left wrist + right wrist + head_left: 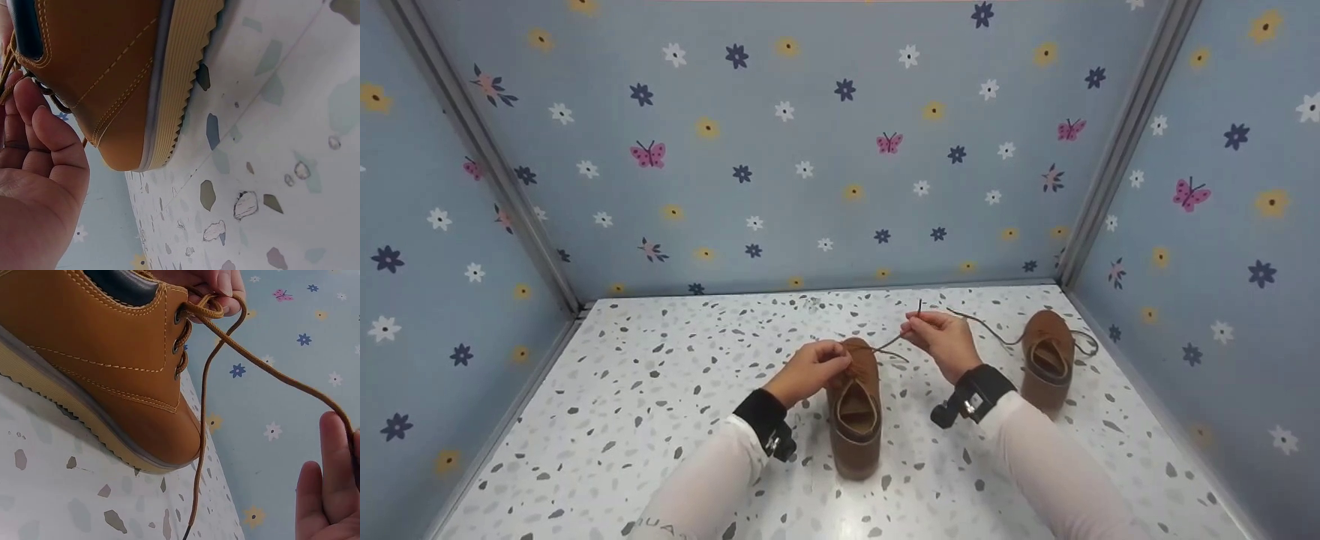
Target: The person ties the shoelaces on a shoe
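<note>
A brown lace-up shoe (856, 420) stands on the speckled surface between my hands, its toe pointing away from me. My left hand (814, 365) is at the laces over the shoe's front and pinches a looped part of the lace. Out to the right, my right hand (945, 337) pinches the same shoe's brown shoelace (275, 374) close to its tip, and the dark tip sticks up above the fingers. From the eyelets the lace runs slanting to that hand. Another lace end (197, 495) hangs loose past the toe.
A second brown shoe (1046, 360) stands at the right, its laces spread out to both sides. The white speckled surface (720, 330) is bounded by light blue panels (825, 150) with flowers and butterflies at the back, left and right. Both wrists wear black straps with cameras.
</note>
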Motion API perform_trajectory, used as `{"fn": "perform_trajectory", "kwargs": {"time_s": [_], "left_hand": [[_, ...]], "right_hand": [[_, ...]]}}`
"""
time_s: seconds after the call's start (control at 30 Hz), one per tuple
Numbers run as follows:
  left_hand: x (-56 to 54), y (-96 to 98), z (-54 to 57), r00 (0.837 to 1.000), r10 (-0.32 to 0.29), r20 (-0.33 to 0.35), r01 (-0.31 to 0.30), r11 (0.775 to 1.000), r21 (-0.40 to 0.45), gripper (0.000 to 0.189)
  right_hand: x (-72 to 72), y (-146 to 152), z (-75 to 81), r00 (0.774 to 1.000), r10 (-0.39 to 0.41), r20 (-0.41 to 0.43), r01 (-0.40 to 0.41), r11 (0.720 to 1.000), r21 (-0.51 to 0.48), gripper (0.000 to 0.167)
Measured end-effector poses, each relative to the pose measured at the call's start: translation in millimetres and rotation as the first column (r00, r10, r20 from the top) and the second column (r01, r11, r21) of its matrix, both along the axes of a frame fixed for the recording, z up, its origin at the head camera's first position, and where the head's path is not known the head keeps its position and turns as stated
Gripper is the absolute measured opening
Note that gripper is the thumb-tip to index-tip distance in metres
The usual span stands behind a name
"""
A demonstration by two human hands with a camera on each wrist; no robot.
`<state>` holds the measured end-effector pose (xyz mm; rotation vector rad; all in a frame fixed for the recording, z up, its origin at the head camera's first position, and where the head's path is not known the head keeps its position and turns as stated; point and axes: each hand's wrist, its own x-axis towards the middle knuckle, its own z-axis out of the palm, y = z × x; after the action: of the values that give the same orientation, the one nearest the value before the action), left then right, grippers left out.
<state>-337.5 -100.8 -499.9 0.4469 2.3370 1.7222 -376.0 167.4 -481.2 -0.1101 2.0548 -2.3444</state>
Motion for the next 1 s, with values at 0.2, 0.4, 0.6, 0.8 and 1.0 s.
{"fn": "perform_trajectory", "kwargs": {"time_s": [0.2, 0.4, 0.6, 0.8, 1.0], "left_hand": [[-0.5, -0.5, 1.1, 1.000, 0.006, -0.006, -0.006, 1.000, -0.011, 0.022], [0.0, -0.3, 2.0, 1.000, 0.006, 0.003, -0.006, 1.000, -0.002, 0.022], [0.9, -1.7, 5.3, 1.000, -0.002, -0.013, 0.002, 1.000, -0.013, 0.022], [-0.1, -3.5, 7.3, 1.000, 0.000, 0.014, 0.000, 1.000, 0.007, 0.020], [-0.2, -5.3, 9.2, 1.000, -0.004, 0.028, 0.002, 0.998, 0.065, 0.017]], "right_hand": [[-1.1, -1.3, -0.5, 0.998, 0.067, 0.017, -0.067, 0.997, 0.031, 0.021], [2.0, -4.1, 1.3, 0.982, 0.175, 0.072, -0.171, 0.984, -0.054, 0.024], [4.3, -7.6, 6.3, 0.979, 0.193, 0.063, -0.191, 0.981, -0.028, 0.023], [5.5, -10.1, 10.4, 0.969, 0.245, 0.044, -0.247, 0.966, 0.070, 0.027], [6.8, -9.1, 14.8, 0.946, 0.318, 0.064, -0.324, 0.937, 0.128, 0.031]]}}
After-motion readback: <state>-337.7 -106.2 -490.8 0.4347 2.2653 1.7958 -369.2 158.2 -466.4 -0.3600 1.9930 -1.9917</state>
